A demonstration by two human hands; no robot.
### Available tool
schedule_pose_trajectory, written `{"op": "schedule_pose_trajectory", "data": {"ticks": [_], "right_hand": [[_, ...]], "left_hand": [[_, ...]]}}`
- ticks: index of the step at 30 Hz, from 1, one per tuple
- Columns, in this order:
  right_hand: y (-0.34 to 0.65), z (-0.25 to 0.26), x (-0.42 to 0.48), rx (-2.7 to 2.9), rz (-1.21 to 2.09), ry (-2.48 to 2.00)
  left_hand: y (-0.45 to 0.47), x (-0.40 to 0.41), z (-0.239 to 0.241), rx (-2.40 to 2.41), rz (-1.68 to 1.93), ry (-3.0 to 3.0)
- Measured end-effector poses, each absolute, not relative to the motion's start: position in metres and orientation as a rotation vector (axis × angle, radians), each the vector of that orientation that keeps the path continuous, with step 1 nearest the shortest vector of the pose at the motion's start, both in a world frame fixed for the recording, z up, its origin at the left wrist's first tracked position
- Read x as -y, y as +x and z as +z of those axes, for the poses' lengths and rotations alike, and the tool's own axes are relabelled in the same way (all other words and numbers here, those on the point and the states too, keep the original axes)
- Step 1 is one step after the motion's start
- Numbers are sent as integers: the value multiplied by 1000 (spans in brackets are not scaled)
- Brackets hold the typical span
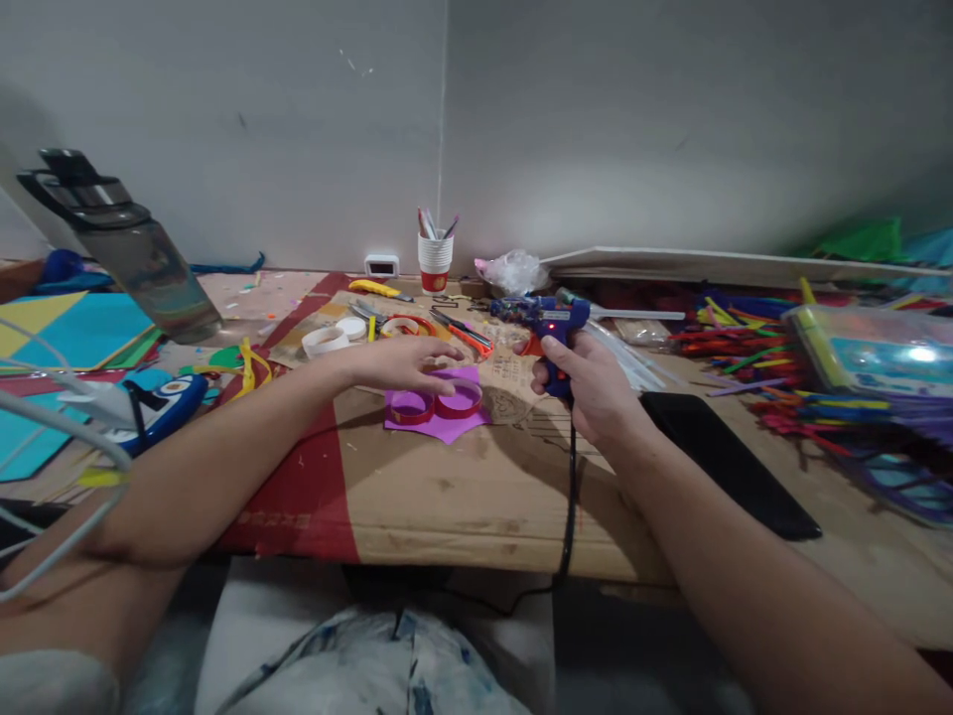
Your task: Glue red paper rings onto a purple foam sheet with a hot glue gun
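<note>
Right hand: the right hand (596, 382) has its fingers wrapped around the handle of a blue glue gun (551, 320), raised over the middle of the cardboard-covered table (447, 511).
Glue gun: nozzle toward the table's left edge, red light lit, pale glue stick (644, 315) jutting from its back; a black cord (572, 487) drops past the near edge.
Left hand: the left hand (402, 363) reaches in with loosely spread fingers, just above or at the red rings (462, 409); contact cannot be told.
Red rings: two, side by side on a purple sheet (447, 431), between the table's middle and near edge.
Far edge: stacked paper cups (436, 260) holding pens.
Right side: black flat device (726, 462), colourful pipe cleaners (737, 338).
Far left corner: tilted bottle (149, 263).
</note>
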State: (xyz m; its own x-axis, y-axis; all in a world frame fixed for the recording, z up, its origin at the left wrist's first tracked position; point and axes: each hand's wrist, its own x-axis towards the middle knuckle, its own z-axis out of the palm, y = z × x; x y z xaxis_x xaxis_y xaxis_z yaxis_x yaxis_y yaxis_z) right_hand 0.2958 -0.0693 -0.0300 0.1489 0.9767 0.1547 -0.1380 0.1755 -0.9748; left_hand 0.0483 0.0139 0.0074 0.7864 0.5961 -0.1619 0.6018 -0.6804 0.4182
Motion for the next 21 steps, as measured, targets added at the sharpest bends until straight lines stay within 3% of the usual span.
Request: {"op": "schedule_pose_trajectory", "data": {"ticks": [7,21], "right_hand": [[298,-29,69,1086,1024,-1051],[300,-25,69,1034,972,-1062]], "left_hand": [[59,-10,18,-681,-157,2530],[66,-14,-4,-890,119,2562]]}}
